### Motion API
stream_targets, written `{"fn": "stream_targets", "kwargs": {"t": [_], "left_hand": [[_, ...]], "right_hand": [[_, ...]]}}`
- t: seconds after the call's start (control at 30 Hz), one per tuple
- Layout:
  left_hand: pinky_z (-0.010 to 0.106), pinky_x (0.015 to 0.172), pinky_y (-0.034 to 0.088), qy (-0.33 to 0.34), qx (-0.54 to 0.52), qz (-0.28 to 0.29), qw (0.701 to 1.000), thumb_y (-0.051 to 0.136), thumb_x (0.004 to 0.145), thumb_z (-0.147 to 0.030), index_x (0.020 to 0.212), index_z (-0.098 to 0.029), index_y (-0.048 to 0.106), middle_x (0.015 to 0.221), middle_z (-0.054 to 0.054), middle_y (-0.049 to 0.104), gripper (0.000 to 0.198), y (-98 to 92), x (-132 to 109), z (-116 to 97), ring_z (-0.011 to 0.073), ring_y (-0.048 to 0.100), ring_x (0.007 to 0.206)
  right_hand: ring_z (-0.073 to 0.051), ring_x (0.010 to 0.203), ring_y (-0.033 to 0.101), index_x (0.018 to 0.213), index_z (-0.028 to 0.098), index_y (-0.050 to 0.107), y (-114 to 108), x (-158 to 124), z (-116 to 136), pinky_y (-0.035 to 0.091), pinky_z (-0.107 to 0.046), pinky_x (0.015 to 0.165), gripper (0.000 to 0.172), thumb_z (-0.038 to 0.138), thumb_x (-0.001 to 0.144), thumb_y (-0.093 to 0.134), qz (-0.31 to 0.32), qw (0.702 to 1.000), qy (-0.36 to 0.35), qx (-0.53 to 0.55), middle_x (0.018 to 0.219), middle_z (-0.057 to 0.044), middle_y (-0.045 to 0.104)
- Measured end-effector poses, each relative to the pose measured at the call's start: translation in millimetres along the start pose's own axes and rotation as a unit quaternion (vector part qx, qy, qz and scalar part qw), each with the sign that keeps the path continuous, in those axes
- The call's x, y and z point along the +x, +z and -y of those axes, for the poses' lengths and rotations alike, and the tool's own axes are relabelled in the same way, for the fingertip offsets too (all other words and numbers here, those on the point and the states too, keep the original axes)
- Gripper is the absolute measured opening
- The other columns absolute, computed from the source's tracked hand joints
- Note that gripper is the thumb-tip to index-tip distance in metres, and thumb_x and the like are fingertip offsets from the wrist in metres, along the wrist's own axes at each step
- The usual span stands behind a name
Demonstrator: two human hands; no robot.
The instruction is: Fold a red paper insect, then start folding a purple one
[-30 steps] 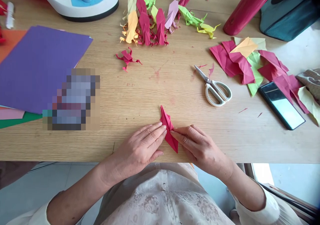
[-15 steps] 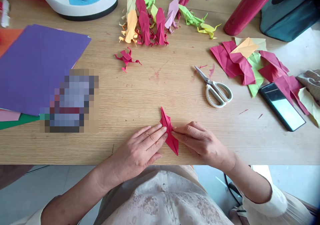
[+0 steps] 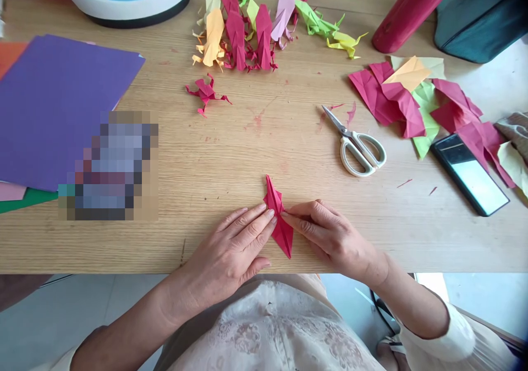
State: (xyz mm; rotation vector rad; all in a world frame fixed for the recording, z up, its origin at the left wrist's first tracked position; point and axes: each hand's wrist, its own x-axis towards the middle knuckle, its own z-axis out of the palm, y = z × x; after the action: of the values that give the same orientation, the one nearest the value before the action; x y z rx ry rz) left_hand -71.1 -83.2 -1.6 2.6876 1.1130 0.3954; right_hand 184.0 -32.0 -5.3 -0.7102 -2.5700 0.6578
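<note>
A narrow folded red origami paper (image 3: 283, 236) lies on the table near its front edge, with pointed ends and a crease along its length. My left hand (image 3: 243, 240) rests flat, fingers stretched out, its fingertips pressing on the paper's left side. From the other side my right hand (image 3: 325, 228) pinches the paper's right edge near the middle between thumb and fingers. The fingertips hide part of the paper's centre. Beyond the hands, to the right, lie scissors (image 3: 358, 145) with pale handles.
Several folded paper figures (image 3: 235, 38) stand at the back, one red figure (image 3: 206, 94) nearer. Purple paper sheets (image 3: 61, 107) and a blurred-out object (image 3: 113, 165) lie left. At right are creased papers (image 3: 375, 99), a phone (image 3: 470, 174), a red bottle (image 3: 412, 8) and a teal bag (image 3: 478, 25).
Both hands keep almost the same place on the red paper, whose near tip has swung slightly left. The view has shifted a little.
</note>
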Motion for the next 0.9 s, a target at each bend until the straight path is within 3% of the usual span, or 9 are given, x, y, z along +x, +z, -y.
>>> {"fn": "stream_targets", "kwargs": {"t": [0.27,0.57,0.67,0.77,0.9], "left_hand": [[0.047,0.115,0.040,-0.003,0.007,-0.024,1.000,0.050,0.102,-0.035,0.139,-0.003,0.054,0.145,0.018,0.057,0.049,0.1,4,-5,0.0301,0.048,0.140],[0.049,0.122,0.021,-0.049,0.030,-0.030,0.998,0.046,0.103,-0.045,0.143,-0.007,0.052,0.147,0.014,0.057,0.056,12.6,2,-17,0.0315,0.047,0.140],[0.051,0.121,0.022,-0.063,0.046,-0.036,0.996,0.045,0.102,-0.051,0.142,-0.006,0.054,0.147,0.014,0.057,0.061,17.8,3,-23,0.0335,0.048,0.139],[0.052,0.118,0.026,-0.069,0.061,-0.038,0.995,0.046,0.102,-0.049,0.141,-0.007,0.055,0.147,0.014,0.057,0.058,18.3,5,-27,0.0345,0.049,0.138],[0.054,0.113,0.031,-0.084,0.068,-0.037,0.993,0.047,0.102,-0.046,0.138,-0.007,0.057,0.146,0.015,0.057,0.054,17.4,6,-30,0.0366,0.048,0.138]], "right_hand": [[-0.023,0.089,0.059,0.144,0.015,0.053,0,4,3,0.055,-0.039,0.079,0.044,0.010,0.101,0.044,-0.023,0.999,-0.018,-0.025,0.112,-0.015,0.065],[-0.023,0.090,0.062,0.127,0.014,0.061,-3,0,3,0.053,-0.039,0.077,0.032,0.010,0.100,0.043,-0.023,0.999,-0.012,-0.039,0.114,-0.015,0.071],[-0.022,0.085,0.061,0.119,0.014,0.060,-1,-1,3,0.050,-0.037,0.073,0.028,0.007,0.099,0.042,-0.031,0.999,0.008,-0.036,0.105,-0.014,0.072],[-0.022,0.084,0.059,0.127,0.014,0.056,0,-2,5,0.049,-0.037,0.073,0.030,0.010,0.101,0.042,-0.023,0.999,0.013,-0.045,0.102,-0.012,0.072],[-0.026,0.095,0.059,0.141,0.008,0.050,3,-2,19,0.049,-0.042,0.080,0.039,0.018,0.104,0.043,-0.005,0.996,0.025,-0.080,0.125,-0.018,0.068]]}}
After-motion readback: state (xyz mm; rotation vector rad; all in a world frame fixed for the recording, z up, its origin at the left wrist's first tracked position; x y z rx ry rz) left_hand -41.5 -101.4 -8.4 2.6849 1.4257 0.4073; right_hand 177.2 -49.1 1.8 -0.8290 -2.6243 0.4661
